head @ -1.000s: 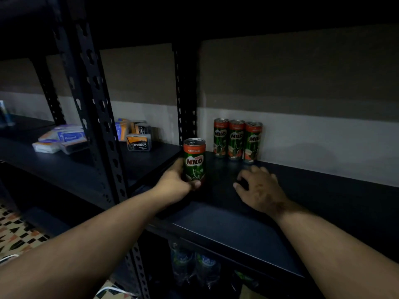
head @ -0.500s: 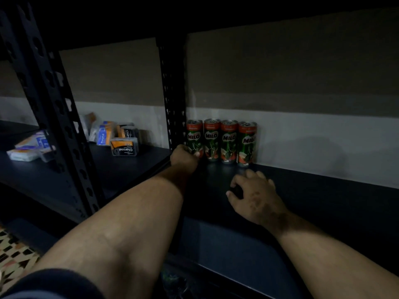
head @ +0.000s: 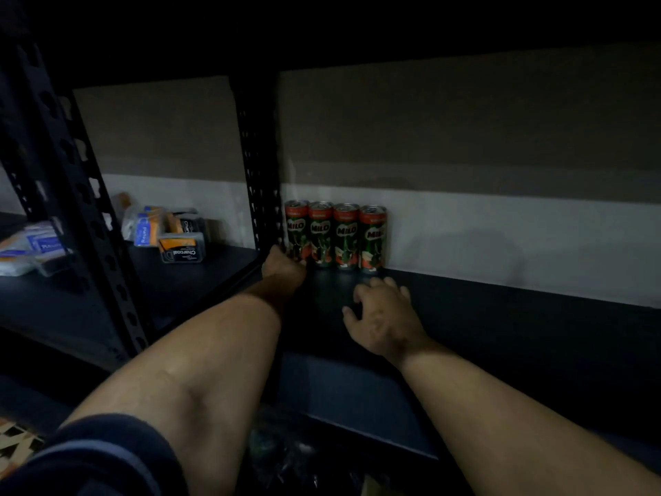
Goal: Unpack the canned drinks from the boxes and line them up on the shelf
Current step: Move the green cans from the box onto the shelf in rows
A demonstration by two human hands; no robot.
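Left hand (head: 282, 266) grasps the base of the leftmost can (head: 297, 230), far left on the shelf (head: 500, 323) beside the upright post (head: 259, 166). Right hand (head: 384, 316) rests released, fingers spread, near the four-can row; shelf right of the row lies open.

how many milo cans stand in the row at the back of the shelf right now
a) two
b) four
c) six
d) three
b: four Milo cans stand upright side by side against the wall at the back of the shelf, starting next to the upright post. The left hand is at the base of the leftmost can, and the right hand rests on the shelf in front of the row.
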